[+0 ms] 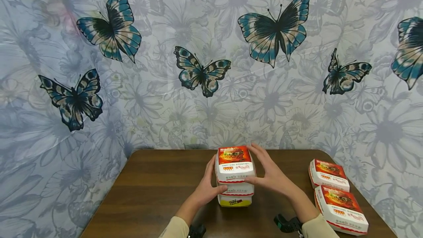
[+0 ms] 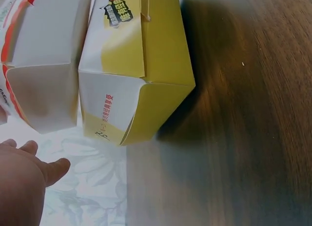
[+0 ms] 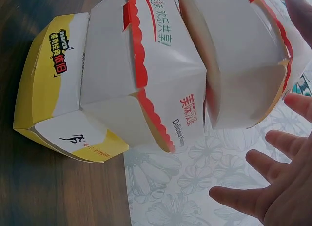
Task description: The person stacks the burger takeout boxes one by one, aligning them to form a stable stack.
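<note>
Several cardboard burger boxes stand stacked at the middle of the table in the head view. The top burger box [image 1: 235, 164] is white with a red burger picture, above a white, red-trimmed box [image 3: 146, 65] and a yellow-and-white box [image 2: 141, 55] at the bottom. My left hand [image 1: 206, 190] lies along the stack's left side, thumb at the front; in the left wrist view its lower fingers stand clear of the boxes. On the right side, my right hand [image 1: 272, 173] is spread beside the top box, its lower fingers straight and apart from the cardboard in the right wrist view.
Two more burger boxes, a far one [image 1: 329, 175] and a near one [image 1: 342, 208], lie along the right edge of the brown wooden table [image 1: 148, 190]. Behind the table hangs a floral wall covering [image 1: 158, 120] printed with butterflies.
</note>
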`<act>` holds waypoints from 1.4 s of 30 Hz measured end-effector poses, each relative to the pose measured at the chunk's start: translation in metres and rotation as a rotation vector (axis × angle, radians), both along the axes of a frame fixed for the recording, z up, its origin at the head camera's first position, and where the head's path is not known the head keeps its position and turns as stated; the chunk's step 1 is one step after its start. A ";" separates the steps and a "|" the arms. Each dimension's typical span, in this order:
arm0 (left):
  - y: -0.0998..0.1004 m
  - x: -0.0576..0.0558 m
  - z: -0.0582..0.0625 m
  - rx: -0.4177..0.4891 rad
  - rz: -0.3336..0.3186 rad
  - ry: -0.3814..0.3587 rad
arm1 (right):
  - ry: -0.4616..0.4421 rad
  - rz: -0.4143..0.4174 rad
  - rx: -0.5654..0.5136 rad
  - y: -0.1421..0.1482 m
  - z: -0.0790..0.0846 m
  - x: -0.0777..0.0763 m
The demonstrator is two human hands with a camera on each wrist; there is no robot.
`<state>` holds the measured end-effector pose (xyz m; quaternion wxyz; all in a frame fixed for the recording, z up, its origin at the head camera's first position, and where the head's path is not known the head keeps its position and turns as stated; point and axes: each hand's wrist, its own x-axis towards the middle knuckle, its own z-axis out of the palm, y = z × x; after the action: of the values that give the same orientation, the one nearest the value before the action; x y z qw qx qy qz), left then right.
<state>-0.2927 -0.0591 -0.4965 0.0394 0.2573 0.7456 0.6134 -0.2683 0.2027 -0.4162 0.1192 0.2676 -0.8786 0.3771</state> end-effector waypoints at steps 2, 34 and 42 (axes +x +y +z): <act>0.000 0.001 0.001 0.001 0.003 -0.001 | 0.009 -0.002 0.003 0.000 -0.002 0.001; -0.007 0.012 0.024 0.069 0.028 0.063 | 0.002 -0.225 0.000 0.070 -0.016 0.049; -0.005 0.015 0.031 0.038 0.023 0.052 | 0.045 -0.306 0.062 0.136 -0.025 0.073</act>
<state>-0.2775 -0.0643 -0.4657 0.0081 0.2655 0.7373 0.6211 -0.1955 0.3390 -0.4417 0.1867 0.1426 -0.9175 0.3210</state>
